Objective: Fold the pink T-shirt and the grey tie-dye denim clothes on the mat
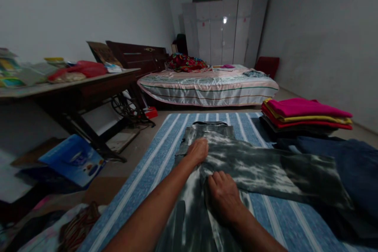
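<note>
A pair of grey-green tie-dye trousers (265, 169) lies spread on a blue and white striped mat (153, 165), one leg running off to the right. My left hand (197, 151) presses down near the waist area, fingers curled under. Close behind it, at the crotch, my right hand (223, 197) pinches a fold of the cloth with closed fingers.
A stack of folded pink, yellow and red cloths (304, 116) sits at the right, with dark blue fabric (342, 161) in front of it. A dark wooden table (73, 86) stands at left, a blue box (72, 159) beneath it. A bed (206, 84) lies beyond.
</note>
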Motion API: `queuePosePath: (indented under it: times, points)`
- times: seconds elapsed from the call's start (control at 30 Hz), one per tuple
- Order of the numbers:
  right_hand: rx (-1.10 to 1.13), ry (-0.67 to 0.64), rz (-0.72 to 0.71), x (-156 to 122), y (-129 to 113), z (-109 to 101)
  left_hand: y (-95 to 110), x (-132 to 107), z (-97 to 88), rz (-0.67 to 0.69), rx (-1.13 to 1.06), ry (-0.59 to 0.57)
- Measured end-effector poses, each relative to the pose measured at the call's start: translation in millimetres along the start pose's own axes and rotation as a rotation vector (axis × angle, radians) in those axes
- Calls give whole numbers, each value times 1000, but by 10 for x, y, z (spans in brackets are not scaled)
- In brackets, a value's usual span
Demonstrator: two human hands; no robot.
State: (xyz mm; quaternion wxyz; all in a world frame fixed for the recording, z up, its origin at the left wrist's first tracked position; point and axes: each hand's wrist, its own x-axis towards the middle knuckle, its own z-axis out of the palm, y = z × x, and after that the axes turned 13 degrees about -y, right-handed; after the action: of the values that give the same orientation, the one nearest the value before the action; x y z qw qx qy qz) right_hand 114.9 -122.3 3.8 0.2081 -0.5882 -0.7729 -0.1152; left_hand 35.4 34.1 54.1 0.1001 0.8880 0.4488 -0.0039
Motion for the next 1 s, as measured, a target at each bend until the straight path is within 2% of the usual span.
queuePosePath:
  times: [0.07, 0.17, 0.3, 0.47, 0.63, 0.73, 0.83, 0.9, 1.0]
  points:
    - [38, 57, -16, -33, 10, 44, -1, 172, 91, -36, 16, -14]
    - [80, 69, -24, -41, 16, 51, 36, 321, 236, -82, 29, -27]
    - [111, 53, -29, -24, 10, 43, 76, 368, 372, -123, 39, -35]
    - [106, 43, -20, -26, -8, 45, 81, 341, 391, -107, 33, -51]
    - [112, 58, -5, -25, -7, 92, 44, 343, 287, -54, -6, 2]
    - [115, 87, -1, -17, 2, 133, -55, 427, 152, -40, -7, 49]
    - [122, 86, -7, -14, 6, 147, -195, 570, -10, -81, 10, 72]
    - [123, 84, -3, -18, 3, 144, -282, 676, -110, -85, 32, 53]
    - [120, 72, 8, -30, 0, 140, -369, 824, -230, -48, 71, -43]
